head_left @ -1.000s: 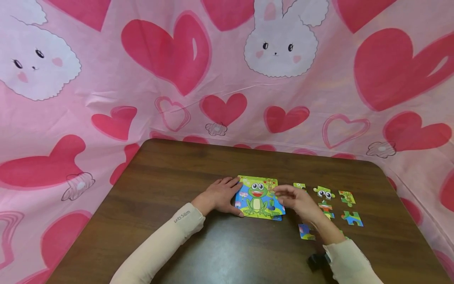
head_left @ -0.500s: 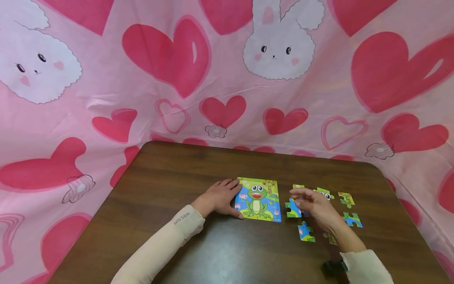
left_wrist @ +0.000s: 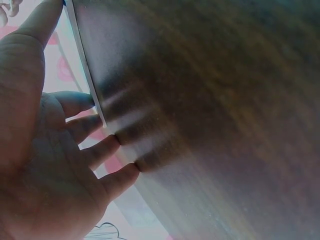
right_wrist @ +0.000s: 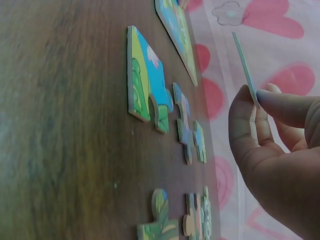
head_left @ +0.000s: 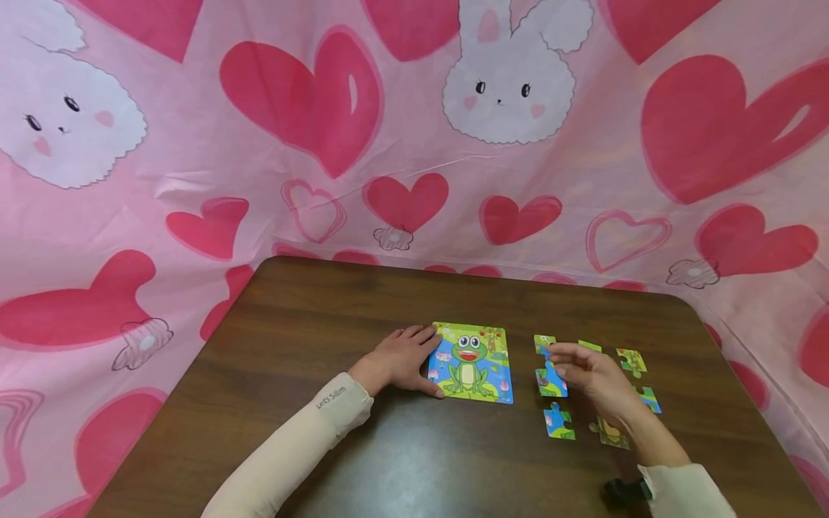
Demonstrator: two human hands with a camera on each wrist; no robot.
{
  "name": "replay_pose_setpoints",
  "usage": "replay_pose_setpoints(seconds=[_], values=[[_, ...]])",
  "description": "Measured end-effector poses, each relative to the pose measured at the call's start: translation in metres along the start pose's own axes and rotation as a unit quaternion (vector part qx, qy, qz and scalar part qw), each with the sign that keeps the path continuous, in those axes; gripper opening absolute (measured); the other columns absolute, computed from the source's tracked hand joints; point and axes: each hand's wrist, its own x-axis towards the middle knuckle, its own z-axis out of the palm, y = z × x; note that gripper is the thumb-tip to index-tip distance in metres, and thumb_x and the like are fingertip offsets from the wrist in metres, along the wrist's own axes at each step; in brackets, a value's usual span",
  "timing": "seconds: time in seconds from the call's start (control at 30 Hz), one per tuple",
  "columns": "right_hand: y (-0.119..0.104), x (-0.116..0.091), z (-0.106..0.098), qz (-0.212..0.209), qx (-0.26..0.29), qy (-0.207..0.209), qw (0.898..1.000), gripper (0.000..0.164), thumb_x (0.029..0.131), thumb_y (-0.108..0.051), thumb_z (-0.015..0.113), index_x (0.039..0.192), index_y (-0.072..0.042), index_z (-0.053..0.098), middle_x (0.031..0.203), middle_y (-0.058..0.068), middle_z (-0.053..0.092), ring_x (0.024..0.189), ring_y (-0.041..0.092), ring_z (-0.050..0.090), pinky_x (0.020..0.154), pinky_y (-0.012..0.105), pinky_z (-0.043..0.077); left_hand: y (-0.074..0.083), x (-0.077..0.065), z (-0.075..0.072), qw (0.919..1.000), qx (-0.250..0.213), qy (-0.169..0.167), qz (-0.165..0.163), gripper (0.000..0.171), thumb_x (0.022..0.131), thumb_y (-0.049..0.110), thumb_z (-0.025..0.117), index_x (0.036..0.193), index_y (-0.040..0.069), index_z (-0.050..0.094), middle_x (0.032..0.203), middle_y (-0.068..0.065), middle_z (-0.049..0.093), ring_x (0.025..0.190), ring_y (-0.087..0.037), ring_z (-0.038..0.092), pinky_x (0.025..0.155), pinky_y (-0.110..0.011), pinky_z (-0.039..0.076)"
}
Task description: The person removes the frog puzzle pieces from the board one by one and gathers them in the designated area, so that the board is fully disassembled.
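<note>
A square frog picture board (head_left: 470, 363) lies face up on the table. My left hand (head_left: 401, 360) rests at its left side, fingers spread, thumb near the lower left corner. In the left wrist view the left hand's fingertips (left_wrist: 127, 175) touch the wood. My right hand (head_left: 599, 381) is raised over the loose puzzle pieces. Between thumb and fingers it pinches a thin puzzle piece (right_wrist: 242, 62), seen edge-on in the right wrist view. Below lie a lower-left puzzle piece (head_left: 558, 421) and an upper-left puzzle piece (head_left: 544, 344). The right hand partly hides other pieces.
More loose pieces lie around the right hand: an upper-right piece (head_left: 631, 362), a piece right of the wrist (head_left: 650, 400) and a lower-middle piece (head_left: 612, 434). Brown table (head_left: 363, 302) surrounds them. A pink heart-and-rabbit cloth (head_left: 414, 108) hangs behind.
My right hand has moved right from over the frog board to the left column of loose pieces, carrying the puzzle piece. The left hand has stayed in place.
</note>
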Motion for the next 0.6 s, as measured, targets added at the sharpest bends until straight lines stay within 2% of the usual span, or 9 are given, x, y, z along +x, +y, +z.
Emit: replay_pose_setpoints(seconds=[0.23, 0.47, 0.6], values=[[0.006, -0.009, -0.012, -0.018, -0.002, 0.003, 1.0, 0.043, 0.102, -0.012, 0.06, 0.139, 0.007, 0.049, 0.114, -0.013, 0.065, 0.103, 0.001, 0.063, 0.087, 0.014, 0.052, 0.0, 0.0, 0.0, 1.0, 0.002, 0.001, 0.0, 0.108, 0.078, 0.075, 0.068, 0.162, 0.023, 0.026, 0.171, 0.001, 0.02, 0.155, -0.025, 0.022, 0.125, -0.049, 0.022], [0.016, -0.025, -0.032, -0.019, 0.05, 0.009, 0.999, 0.034, 0.103, -0.007, 0.057, 0.137, -0.003, 0.056, 0.112, -0.012, 0.066, 0.102, -0.001, 0.063, 0.085, 0.013, 0.052, 0.001, 0.001, 0.001, 1.0, 0.0, 0.002, 0.001, 0.108, 0.078, 0.075, 0.069, 0.162, 0.024, 0.026, 0.171, 0.001, 0.02, 0.155, -0.025, 0.022, 0.125, -0.049, 0.022], [0.023, -0.032, -0.04, -0.017, 0.066, 0.018, 0.998, 0.035, 0.103, -0.006, 0.057, 0.138, -0.003, 0.056, 0.114, -0.011, 0.067, 0.103, -0.002, 0.064, 0.086, 0.012, 0.052, 0.0, 0.002, 0.002, 1.0, 0.004, 0.002, -0.001, 0.108, 0.078, 0.076, 0.068, 0.162, 0.025, 0.025, 0.171, 0.001, 0.019, 0.155, -0.025, 0.021, 0.125, -0.049, 0.022]])
